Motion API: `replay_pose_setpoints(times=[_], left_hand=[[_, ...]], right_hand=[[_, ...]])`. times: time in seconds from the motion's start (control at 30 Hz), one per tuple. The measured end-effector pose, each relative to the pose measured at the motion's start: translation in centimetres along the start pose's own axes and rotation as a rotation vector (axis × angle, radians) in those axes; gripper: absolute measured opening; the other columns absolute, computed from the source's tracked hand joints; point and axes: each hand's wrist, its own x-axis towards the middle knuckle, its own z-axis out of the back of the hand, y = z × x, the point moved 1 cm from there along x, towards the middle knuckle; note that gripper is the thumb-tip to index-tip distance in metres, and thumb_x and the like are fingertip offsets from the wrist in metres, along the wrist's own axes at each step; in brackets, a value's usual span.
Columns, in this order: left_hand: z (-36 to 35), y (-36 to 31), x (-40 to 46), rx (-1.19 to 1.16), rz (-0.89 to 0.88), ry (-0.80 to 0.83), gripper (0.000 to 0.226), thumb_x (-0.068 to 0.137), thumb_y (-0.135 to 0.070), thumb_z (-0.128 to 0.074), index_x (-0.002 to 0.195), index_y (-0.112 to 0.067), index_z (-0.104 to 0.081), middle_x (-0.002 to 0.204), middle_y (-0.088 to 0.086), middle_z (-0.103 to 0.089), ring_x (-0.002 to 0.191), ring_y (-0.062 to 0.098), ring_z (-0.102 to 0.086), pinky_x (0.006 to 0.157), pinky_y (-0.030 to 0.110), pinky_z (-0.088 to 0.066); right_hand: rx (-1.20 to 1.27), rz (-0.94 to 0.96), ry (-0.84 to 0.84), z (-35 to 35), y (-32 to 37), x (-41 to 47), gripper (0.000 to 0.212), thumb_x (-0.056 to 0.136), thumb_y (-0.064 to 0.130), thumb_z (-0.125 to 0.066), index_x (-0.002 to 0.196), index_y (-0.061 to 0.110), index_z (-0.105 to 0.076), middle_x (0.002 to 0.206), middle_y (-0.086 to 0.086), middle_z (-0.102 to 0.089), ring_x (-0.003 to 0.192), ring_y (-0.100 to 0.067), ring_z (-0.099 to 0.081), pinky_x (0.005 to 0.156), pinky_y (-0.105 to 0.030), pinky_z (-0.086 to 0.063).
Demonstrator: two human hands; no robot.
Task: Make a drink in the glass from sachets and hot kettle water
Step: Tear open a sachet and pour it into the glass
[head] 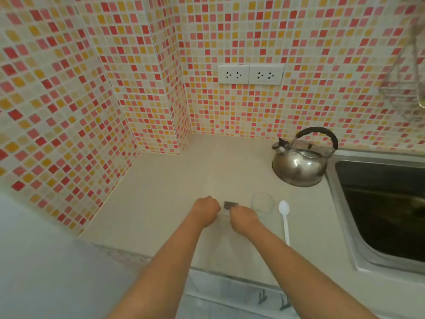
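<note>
Sachet [230, 205] pinched at both ends, left hand [206, 209] and right hand [244, 217] each clamped on it, held low over counter [161, 203], likely for tearing open. Glass [262, 203] stood just beside right hand, empty, ready for powder. Spoon [284, 218] laid alongside for stirring. Kettle [300, 161] parked behind, near sink [340, 203], within reach.

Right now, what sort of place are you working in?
Most likely a home kitchen: a steel sink set into the countertop, a metal kettle beside it, and a mosaic-tiled wall with power sockets.
</note>
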Motion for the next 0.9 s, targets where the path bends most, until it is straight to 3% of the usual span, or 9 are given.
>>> replay_pose_setpoints(times=[0.17, 0.3, 0.5, 0.67, 0.9], left_hand=[[-2.2, -1.5, 0.2, -0.032, -0.028, -0.006, 0.025, 0.093, -0.006, -0.044, 0.11, -0.003, -0.063, 0.116, 0.014, -0.062, 0.108, 0.03, -0.057, 0.081, 0.039, -0.048], [-3.3, -1.9, 0.6, -0.134, 0.01, -0.071, 0.023, 0.091, -0.003, -0.046, 0.102, -0.004, -0.066, 0.108, 0.014, -0.062, 0.098, 0.03, -0.058, 0.078, 0.04, -0.049], [-3.9, -2.3, 1.0, -0.247, 0.058, -0.15, 0.022, 0.089, -0.003, -0.044, 0.099, -0.002, -0.064, 0.105, 0.016, -0.061, 0.095, 0.031, -0.057, 0.068, 0.036, -0.038], [-4.1, -2.5, 1.1, -0.403, 0.101, -0.153, 0.023, 0.091, -0.002, -0.041, 0.1, 0.002, -0.062, 0.107, 0.019, -0.06, 0.096, 0.034, -0.056, 0.073, 0.036, -0.038], [-3.4, -2.5, 0.8, -0.424, 0.107, -0.137, 0.021, 0.088, -0.002, -0.042, 0.096, 0.003, -0.061, 0.104, 0.018, -0.06, 0.094, 0.033, -0.058, 0.074, 0.038, -0.041]], right_hand=[[-0.055, 0.031, -0.016, -2.2, -0.5, 0.7, 0.046, 0.094, -0.001, -0.039, 0.14, -0.004, -0.034, 0.15, -0.024, -0.032, 0.127, -0.032, -0.047, 0.098, -0.041, -0.044], [-0.103, 0.04, -0.068, -2.9, -0.6, 1.3, 0.039, 0.092, -0.004, -0.036, 0.129, -0.006, -0.046, 0.134, -0.025, -0.048, 0.116, -0.035, -0.054, 0.089, -0.042, -0.047], [-0.084, 0.056, -0.121, -3.6, -0.8, 1.7, 0.037, 0.088, -0.004, -0.039, 0.121, 0.0, -0.055, 0.127, -0.021, -0.055, 0.11, -0.034, -0.058, 0.085, -0.041, -0.048], [-0.099, 0.065, -0.122, -3.7, -0.8, 1.6, 0.033, 0.086, -0.004, -0.041, 0.111, 0.0, -0.062, 0.118, -0.022, -0.063, 0.104, -0.035, -0.062, 0.082, -0.042, -0.049], [-0.068, 0.04, -0.113, -3.0, -1.1, 1.7, 0.03, 0.084, -0.004, -0.043, 0.107, 0.0, -0.062, 0.105, -0.019, -0.07, 0.095, -0.036, -0.067, 0.076, -0.04, -0.05]])
